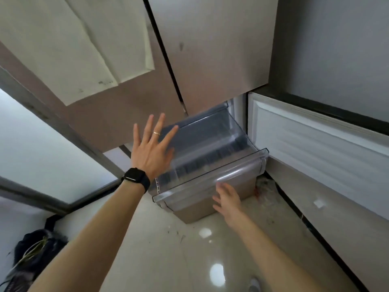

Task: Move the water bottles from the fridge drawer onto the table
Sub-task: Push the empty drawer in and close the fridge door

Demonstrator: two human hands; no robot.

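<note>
The clear plastic fridge drawer (237,165) is pulled out from the bottom of the fridge, and I see no water bottles inside it. My left hand (152,150), with a ring and a black watch on the wrist, is spread with straight fingers at the drawer's left side wall. My right hand (228,199) has its fingers spread against the drawer's front panel, just under the curved front lip. Neither hand holds anything. No table is in view.
The open lower fridge door (315,144) stands at the right of the drawer. The closed upper fridge doors (210,49) rise above. A white sheet (80,45) hangs on the left door. A dark bag (35,251) lies on the glossy tiled floor (168,249) at lower left.
</note>
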